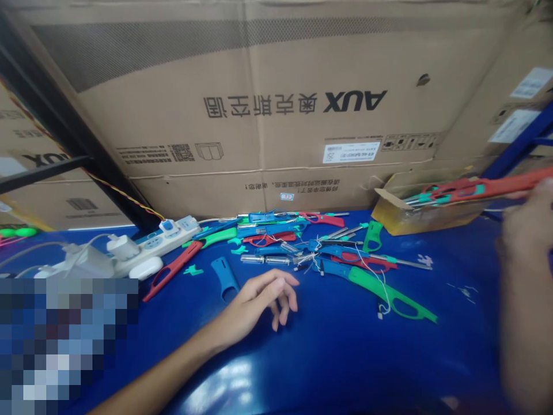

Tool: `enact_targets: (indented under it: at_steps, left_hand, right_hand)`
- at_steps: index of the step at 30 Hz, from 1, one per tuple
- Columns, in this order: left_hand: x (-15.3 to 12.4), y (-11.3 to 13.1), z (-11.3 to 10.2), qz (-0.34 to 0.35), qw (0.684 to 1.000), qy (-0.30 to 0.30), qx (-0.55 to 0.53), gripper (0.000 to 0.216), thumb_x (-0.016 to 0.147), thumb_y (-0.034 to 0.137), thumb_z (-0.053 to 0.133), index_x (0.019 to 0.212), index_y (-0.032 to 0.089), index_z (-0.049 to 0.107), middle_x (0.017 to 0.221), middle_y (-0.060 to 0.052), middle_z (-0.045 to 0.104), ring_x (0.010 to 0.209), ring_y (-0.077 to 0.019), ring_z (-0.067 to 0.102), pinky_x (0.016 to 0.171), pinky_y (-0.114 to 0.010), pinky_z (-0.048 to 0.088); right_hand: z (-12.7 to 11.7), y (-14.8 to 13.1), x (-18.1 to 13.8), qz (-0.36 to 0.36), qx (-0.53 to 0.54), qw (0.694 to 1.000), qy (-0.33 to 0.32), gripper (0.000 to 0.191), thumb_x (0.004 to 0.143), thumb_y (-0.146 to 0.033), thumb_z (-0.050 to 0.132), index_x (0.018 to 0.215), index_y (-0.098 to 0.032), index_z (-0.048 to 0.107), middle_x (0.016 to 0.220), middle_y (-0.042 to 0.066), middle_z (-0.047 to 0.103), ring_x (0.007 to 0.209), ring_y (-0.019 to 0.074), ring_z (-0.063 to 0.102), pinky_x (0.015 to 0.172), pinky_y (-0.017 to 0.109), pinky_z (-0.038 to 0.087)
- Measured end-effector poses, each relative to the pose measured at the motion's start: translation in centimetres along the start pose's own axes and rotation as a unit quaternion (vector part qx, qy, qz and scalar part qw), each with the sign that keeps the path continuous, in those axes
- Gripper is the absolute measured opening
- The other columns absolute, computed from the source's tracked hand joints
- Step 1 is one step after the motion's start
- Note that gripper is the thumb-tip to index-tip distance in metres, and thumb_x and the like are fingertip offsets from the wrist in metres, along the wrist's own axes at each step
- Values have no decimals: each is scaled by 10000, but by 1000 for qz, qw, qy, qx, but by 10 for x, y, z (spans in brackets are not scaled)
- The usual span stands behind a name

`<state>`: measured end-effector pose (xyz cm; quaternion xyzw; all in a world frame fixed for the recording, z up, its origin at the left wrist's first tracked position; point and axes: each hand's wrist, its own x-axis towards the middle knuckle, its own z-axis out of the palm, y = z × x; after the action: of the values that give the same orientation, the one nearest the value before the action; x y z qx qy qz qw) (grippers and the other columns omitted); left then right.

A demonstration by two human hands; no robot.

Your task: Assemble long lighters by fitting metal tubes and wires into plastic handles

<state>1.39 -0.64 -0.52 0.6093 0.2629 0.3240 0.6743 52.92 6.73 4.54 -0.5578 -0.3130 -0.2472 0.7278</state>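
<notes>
My left hand [265, 297] rests over the blue table, its fingers loosely bent and apart, holding nothing. Close to its wrist lies a blue handle shell [225, 276]. At the right edge my right hand [529, 227], smeared by motion, grips the end of a red long-nosed lighter [496, 188]. That lighter points left over an open cardboard box [449, 222] with metal tubes and teal parts in it. Beyond my left hand is a pile of lighter parts, among them a green handle shell [389, 294], a red lighter [322, 219] and loose white wires [383, 282].
A white power strip [159, 245] with plugged-in adapters [88, 262] stands at the left. Near it lie a red handle shell [173, 271] and a small teal piece [193, 270]. A large cardboard carton [259, 63] walls off the back. Dark metal posts [112, 178] rise at the left.
</notes>
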Motion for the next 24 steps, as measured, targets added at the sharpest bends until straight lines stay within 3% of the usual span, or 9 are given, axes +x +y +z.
enact_targets:
  at_steps: [3, 7, 10, 12, 14, 17, 20, 22, 24]
  left_hand:
    - [-1, 2, 1, 2, 1000, 0, 2, 326, 1016, 444, 477, 1106, 157, 602, 844, -77, 638, 631, -141, 619, 507, -221, 500]
    - [0, 1, -1, 1, 1000, 6, 31, 304, 1017, 429, 482, 1115, 165, 595, 838, -68, 646, 630, -135, 611, 520, -219, 487]
    - [4, -3, -9, 16, 995, 34, 89, 286, 1012, 413, 495, 1091, 165, 614, 821, -56, 653, 636, -132, 595, 541, -217, 475]
    - [7, -6, -17, 34, 988, 69, 134, 272, 1009, 395, 501, 1061, 165, 636, 807, -45, 649, 666, -137, 582, 570, -218, 472]
    - [10, -7, -25, 49, 978, 104, 172, 262, 1006, 386, 505, 1043, 172, 651, 806, -35, 649, 688, -143, 568, 594, -219, 462]
    - [11, -5, -35, 66, 958, 154, 233, 253, 999, 389, 515, 998, 188, 669, 814, -30, 656, 719, -164, 563, 650, -236, 456]
    - [9, -1, -42, 102, 916, 197, 335, 199, 969, 367, 564, 985, 219, 696, 896, -38, 667, 855, -214, 578, 822, -303, 460]
    - [9, -1, -46, 129, 881, 207, 406, 178, 959, 342, 571, 1040, 238, 691, 1025, -52, 664, 1016, -254, 566, 965, -374, 423]
    - [9, -3, -50, 141, 848, 204, 468, 205, 974, 323, 537, 1113, 237, 662, 1156, -71, 636, 1159, -277, 522, 1053, -426, 374]
  right_hand:
    - [5, 0, -11, 77, -68, 992, 71, 715, 698, -694, 541, 941, -41, 702, 906, 232, 743, 698, 249, 739, 492, 383, 417]
    - [5, -19, -27, -46, -144, 984, 97, 670, 819, -670, 523, 953, -46, 725, 934, 248, 741, 874, 283, 707, 712, 444, 476]
    - [9, -48, -51, -103, -139, 985, 6, 646, 931, -614, 437, 967, -39, 729, 910, 255, 728, 855, 280, 694, 739, 428, 470]
    - [12, -71, -74, -147, -114, 976, -113, 550, 984, -514, 431, 1043, -41, 707, 935, 260, 719, 855, 290, 690, 756, 426, 472]
    - [15, -93, -101, -193, -60, 941, -271, 427, 1009, -409, 431, 1073, -79, 696, 968, 242, 725, 841, 279, 689, 758, 403, 484]
    - [18, -118, -142, -240, -4, 870, -430, 230, 965, -376, 556, 943, -222, 725, 898, 69, 763, 789, 208, 707, 724, 302, 516]
    - [17, -133, -172, -275, 56, 725, -629, 282, 1002, -359, 489, 913, -230, 722, 870, 37, 755, 758, 186, 698, 683, 297, 514]
    - [16, -139, -184, -281, 68, 665, -689, 311, 1017, -369, 463, 943, -218, 724, 880, 51, 749, 774, 191, 691, 697, 315, 508]
    - [14, -143, -189, -276, 66, 645, -710, 311, 1013, -394, 478, 960, -212, 724, 895, 56, 745, 790, 192, 688, 702, 314, 499]
